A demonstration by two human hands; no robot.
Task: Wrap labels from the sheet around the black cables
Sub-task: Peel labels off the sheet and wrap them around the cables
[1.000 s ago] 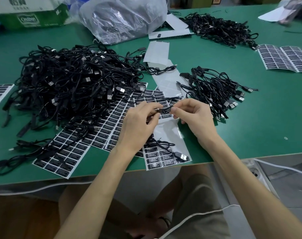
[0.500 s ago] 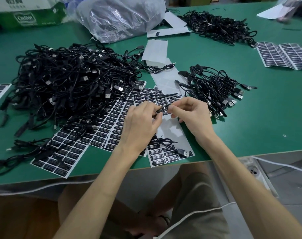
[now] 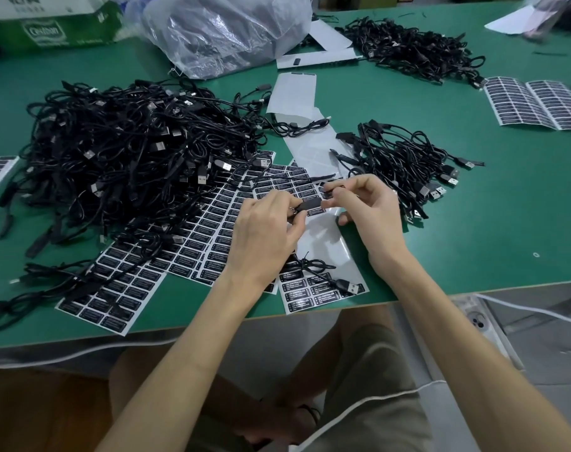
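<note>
Green matting covers the table (image 3: 473,256), and most of its left half is taken up by the big pile of black cables (image 3: 121,164), a tangled heap with silver plugs showing all through it. Behind the pile, at the far edge, sits a crumpled clear plastic bag (image 3: 225,31), and behind the pile to its left is a green and white cardboard box (image 3: 49,24). Label sheets (image 3: 186,243), white with rows of small black labels, fan out from under the pile's near right side toward the front edge, with several cables from the pile lying across them. Far behind and to the right of the pile is a second heap of cables (image 3: 411,50). Straight to the pile's right, apart from it, lies a smaller bundle (image 3: 404,164) with its plugs pointing right. Well beyond that is another label sheet (image 3: 535,102). Blank white backing strips (image 3: 293,93) lie just right of the pile's far side. Both hands hover over the sheets at the pile's near right. The left hand (image 3: 264,233) pinches one end of the held cable (image 3: 310,203), a short black piece, between thumb and curled fingers. The right hand (image 3: 372,216) pinches the other end with thumb and forefinger, its other fingers loosely spread. Whether a label sits on that piece cannot be made out. Nearer than the hands, a loose cable (image 3: 323,272) with a plug lies on a partly peeled sheet (image 3: 323,243).
</note>
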